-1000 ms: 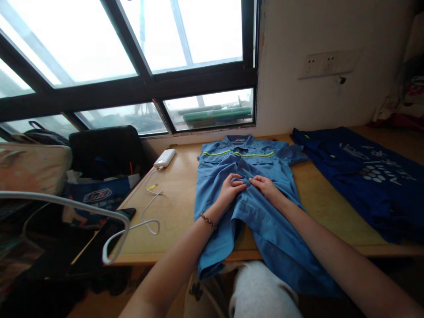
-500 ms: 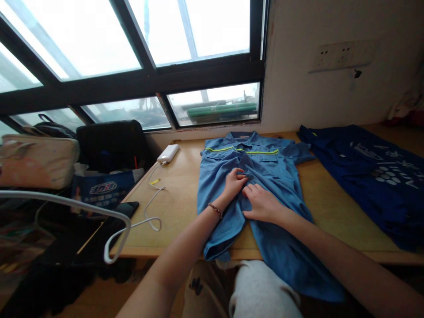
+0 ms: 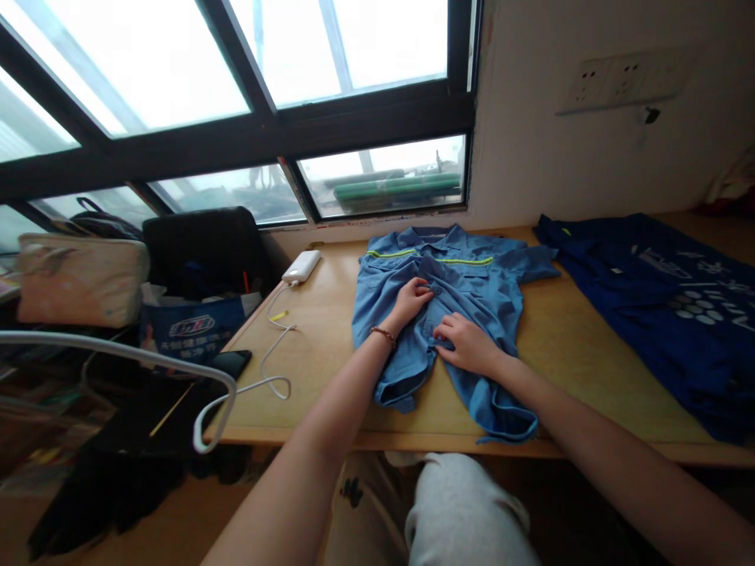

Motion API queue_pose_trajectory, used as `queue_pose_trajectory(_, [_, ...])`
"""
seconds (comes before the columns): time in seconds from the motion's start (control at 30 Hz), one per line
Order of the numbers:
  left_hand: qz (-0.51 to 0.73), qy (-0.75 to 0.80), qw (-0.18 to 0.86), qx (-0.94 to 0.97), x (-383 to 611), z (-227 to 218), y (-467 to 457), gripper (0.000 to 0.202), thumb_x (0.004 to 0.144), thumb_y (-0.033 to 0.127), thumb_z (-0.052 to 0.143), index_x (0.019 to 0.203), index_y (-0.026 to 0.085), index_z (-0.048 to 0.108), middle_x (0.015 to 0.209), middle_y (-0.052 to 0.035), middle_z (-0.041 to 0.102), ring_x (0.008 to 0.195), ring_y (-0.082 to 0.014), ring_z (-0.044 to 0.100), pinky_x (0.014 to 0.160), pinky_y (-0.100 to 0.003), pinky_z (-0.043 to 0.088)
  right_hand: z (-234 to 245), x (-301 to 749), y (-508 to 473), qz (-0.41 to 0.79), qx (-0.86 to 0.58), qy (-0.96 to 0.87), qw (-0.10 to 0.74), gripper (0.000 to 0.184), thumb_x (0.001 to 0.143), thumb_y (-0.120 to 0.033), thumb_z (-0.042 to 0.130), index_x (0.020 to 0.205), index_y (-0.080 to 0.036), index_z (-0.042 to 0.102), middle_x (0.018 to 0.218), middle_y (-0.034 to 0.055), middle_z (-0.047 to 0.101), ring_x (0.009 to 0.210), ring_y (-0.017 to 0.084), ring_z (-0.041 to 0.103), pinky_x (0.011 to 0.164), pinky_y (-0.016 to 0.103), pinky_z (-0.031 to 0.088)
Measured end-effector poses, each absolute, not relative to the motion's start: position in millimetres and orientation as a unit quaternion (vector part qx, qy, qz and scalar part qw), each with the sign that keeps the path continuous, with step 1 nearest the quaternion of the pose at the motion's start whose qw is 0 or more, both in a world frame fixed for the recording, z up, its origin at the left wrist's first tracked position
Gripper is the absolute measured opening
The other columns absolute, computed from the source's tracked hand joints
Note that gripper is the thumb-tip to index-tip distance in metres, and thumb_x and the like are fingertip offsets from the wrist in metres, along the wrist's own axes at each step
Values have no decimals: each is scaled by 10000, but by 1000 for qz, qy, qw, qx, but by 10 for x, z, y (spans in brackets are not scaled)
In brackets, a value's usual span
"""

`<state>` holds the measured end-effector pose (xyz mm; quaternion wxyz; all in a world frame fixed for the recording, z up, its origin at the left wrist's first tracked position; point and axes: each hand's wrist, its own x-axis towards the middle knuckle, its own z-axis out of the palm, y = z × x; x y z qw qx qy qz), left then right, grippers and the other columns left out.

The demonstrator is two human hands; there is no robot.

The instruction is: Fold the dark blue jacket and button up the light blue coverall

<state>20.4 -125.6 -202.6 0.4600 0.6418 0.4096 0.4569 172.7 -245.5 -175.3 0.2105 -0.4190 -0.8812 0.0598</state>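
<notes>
A light blue work shirt (image 3: 377, 303) with a yellow-green stripe across its chest lies front up on the wooden table (image 3: 324, 346), its collar toward the window. Its lower front edges part near the hem and the fabric is bunched. My left hand (image 3: 410, 303), a beaded bracelet at its wrist, grips the front placket at mid-shirt with curled fingers. Slightly lower and to the right, my right hand (image 3: 465, 343) pinches the front edge of the shirt between thumb and fingers. Any button under the fingertips is hidden.
To the right lies a dark blue garment (image 3: 637, 291) with white print. A white power bank (image 3: 301, 267) with a white cable (image 3: 274, 354) sits at the left. Bags (image 3: 82, 279) and a black chair back (image 3: 206, 251) stand left of the table.
The shirt's lower right part, which hung over the table's front edge, now lies on the table. My left hand has moved slightly up the placket; my right hand sits a little farther right.
</notes>
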Motion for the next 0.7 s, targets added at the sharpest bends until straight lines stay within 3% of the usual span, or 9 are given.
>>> queue_pose_trajectory(0.1, [454, 414, 442, 653, 218, -2042, -1243, 259, 643, 161, 643, 864, 126, 512, 643, 1, 600, 617, -99, 558, 589, -210, 426, -1770, 1700, -2472, 62, -415, -886, 197, 227, 784, -160, 440, 953, -174, 591, 878, 60, 513, 864, 167, 466, 781, 270, 366])
queue_pose_trajectory(0.27, [452, 421, 433, 656, 222, -2077, -1221, 261, 645, 157, 638, 874, 129, 517, 664, -4, 612, 637, -97, 570, 611, -211, 439, -1775, 1683, -2462, 99, -459, -866, 173, 310, 811, -156, 365, 1042, -182, 571, 941, 55, 530, 810, 142, 527, 736, 240, 372])
queue_pose_trajectory(0.4, [451, 422, 432, 657, 216, -2077, -1237, 276, 643, 176, 642, 887, 128, 522, 675, -11, 618, 636, -100, 574, 613, -213, 443, -1736, 1682, -2482, 115, -490, -848, 167, 295, 797, -152, 366, 998, -178, 580, 951, 57, 573, 864, 158, 547, 742, 239, 370])
queue_pose_trajectory(0.53, [447, 425, 423, 664, 223, -2064, -1257, 284, 636, 171, 649, 888, 129, 525, 664, -1, 607, 628, -98, 571, 611, -210, 442, -1711, 1687, -2513, 94, -534, -825, 158, 203, 718, -212, 495, 899, -167, 576, 841, 66, 616, 776, 189, 565, 651, 260, 370])
queue_pose_trajectory(0.63, [435, 415, 412, 685, 249, -2040, -1315, 275, 660, 180, 631, 910, 133, 527, 675, -6, 602, 642, -104, 574, 629, -218, 448, -1742, 1730, -2446, 170, -544, -788, 234, 149, 670, -310, 561, 720, -171, 579, 660, 22, 592, 642, 166, 545, 554, 246, 350])
queue_pose_trajectory(0.7, [420, 396, 415, 703, 267, -2006, -1400, 288, 678, 189, 616, 947, 137, 529, 725, -24, 614, 694, -120, 588, 672, -239, 458, -1774, 1790, -2358, 314, -543, -707, 326, 212, 671, -361, 561, 590, -166, 549, 520, -13, 519, 510, 122, 490, 476, 225, 322])
